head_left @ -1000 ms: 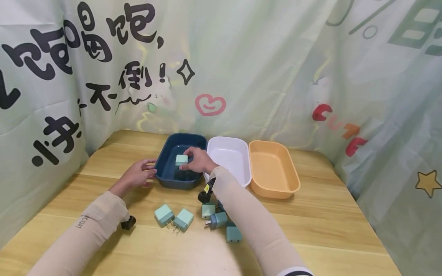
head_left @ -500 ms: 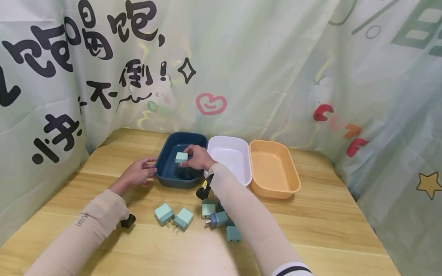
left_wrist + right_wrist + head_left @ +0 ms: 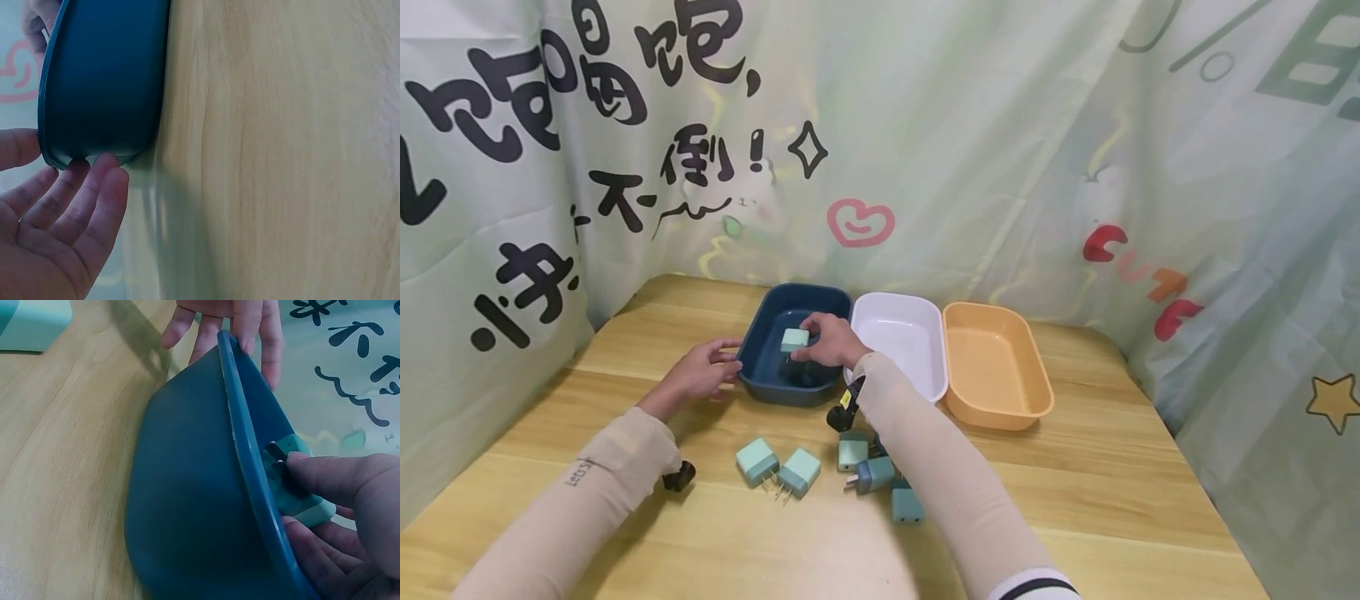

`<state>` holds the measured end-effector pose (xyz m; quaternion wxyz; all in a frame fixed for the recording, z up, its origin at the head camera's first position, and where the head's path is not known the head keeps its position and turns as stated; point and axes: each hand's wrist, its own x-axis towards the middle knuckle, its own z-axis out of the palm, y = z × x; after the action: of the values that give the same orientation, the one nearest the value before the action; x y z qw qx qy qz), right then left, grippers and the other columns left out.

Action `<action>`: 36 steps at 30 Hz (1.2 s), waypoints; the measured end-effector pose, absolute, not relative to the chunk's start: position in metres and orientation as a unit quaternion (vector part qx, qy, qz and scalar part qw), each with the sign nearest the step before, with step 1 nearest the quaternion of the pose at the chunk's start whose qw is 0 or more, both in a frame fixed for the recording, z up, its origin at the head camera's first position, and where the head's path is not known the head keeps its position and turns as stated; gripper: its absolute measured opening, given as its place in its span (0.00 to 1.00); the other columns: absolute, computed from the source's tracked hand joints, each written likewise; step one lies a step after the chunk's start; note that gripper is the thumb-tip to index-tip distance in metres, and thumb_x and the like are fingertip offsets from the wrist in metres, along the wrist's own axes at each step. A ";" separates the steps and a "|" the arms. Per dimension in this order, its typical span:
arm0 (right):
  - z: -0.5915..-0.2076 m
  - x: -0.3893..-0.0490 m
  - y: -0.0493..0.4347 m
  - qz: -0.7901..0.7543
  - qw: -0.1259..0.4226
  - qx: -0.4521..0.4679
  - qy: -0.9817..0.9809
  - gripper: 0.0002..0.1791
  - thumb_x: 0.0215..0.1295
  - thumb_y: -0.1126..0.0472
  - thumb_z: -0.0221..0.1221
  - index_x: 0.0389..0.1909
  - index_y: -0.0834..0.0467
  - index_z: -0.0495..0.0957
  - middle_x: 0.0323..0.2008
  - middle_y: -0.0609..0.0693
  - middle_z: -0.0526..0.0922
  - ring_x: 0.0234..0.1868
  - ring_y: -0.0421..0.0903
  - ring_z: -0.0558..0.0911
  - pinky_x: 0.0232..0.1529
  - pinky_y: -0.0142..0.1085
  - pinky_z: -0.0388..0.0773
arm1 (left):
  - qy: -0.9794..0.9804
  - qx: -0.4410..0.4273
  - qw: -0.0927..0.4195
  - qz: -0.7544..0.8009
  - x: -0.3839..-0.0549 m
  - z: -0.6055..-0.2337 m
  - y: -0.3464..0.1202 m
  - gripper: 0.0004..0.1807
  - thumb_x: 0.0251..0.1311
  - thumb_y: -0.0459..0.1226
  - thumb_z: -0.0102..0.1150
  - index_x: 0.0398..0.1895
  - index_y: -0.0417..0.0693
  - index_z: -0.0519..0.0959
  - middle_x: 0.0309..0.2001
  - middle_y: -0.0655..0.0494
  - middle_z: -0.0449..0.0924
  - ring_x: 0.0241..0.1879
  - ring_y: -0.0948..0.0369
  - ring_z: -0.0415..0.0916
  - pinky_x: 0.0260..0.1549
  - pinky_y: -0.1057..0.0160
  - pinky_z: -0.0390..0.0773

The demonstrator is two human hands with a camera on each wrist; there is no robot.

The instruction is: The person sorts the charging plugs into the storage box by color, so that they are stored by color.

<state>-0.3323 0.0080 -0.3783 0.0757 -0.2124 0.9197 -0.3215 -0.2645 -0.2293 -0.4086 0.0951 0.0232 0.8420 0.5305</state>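
My right hand point(image 3: 831, 340) pinches a mint-green charger plug point(image 3: 794, 340) between thumb and fingers, inside the walls of the navy bin point(image 3: 786, 395). In the right wrist view the plug point(image 3: 319, 511) shows just past the bin's rim point(image 3: 240, 434). Its prongs point down in the head view; whether it touches the bin floor I cannot tell. My left hand point(image 3: 700, 371) is at the bin's left side. Fairly straight fingers point(image 3: 100, 209) touch the bin's outer wall, and the thumb point(image 3: 19, 149) lies against its rim.
A white bin point(image 3: 901, 333) and an orange bin point(image 3: 996, 362) stand to the right of the navy one. Two mint plugs lie in front, one left point(image 3: 757, 461) and one right point(image 3: 799, 472). Several more, including a blue plug point(image 3: 874, 475), sit partly under my right forearm.
Both hands, the pinched plug and the bins hold nearly the same positions. The whole head view has shifted slightly.
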 end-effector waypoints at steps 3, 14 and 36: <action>-0.377 -0.332 0.009 -0.319 0.077 -0.213 0.920 0.28 0.54 0.51 0.72 0.54 0.57 0.76 0.50 0.52 0.79 0.49 0.47 0.76 0.51 0.36 0.74 | 0.843 0.024 0.094 0.529 -0.265 -0.408 -0.229 0.29 0.70 0.33 0.49 0.72 0.37 0.57 0.63 0.28 0.65 0.48 0.45 0.78 0.35 0.53 0.82; -0.376 -0.331 0.012 -0.336 0.095 -0.225 0.910 0.26 0.61 0.54 0.67 0.58 0.59 0.75 0.51 0.53 0.80 0.53 0.48 0.77 0.53 0.38 0.73 | 0.845 0.014 0.099 0.525 -0.264 -0.408 -0.228 0.29 0.71 0.33 0.48 0.72 0.39 0.57 0.63 0.30 0.66 0.50 0.45 0.78 0.36 0.53 0.82; -0.359 -0.306 0.029 -0.417 0.163 -0.260 0.856 0.17 0.69 0.60 0.59 0.57 0.58 0.75 0.51 0.53 0.79 0.36 0.41 0.84 0.41 0.35 0.79 | 0.845 0.019 0.098 0.525 -0.262 -0.406 -0.229 0.29 0.71 0.33 0.48 0.73 0.40 0.56 0.64 0.30 0.65 0.50 0.44 0.77 0.37 0.53 0.81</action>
<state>-0.3063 0.0290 -0.3592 0.1632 -0.2596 0.8555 -0.4172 -0.2623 -0.2286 -0.4060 0.0976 0.0188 0.8451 0.5253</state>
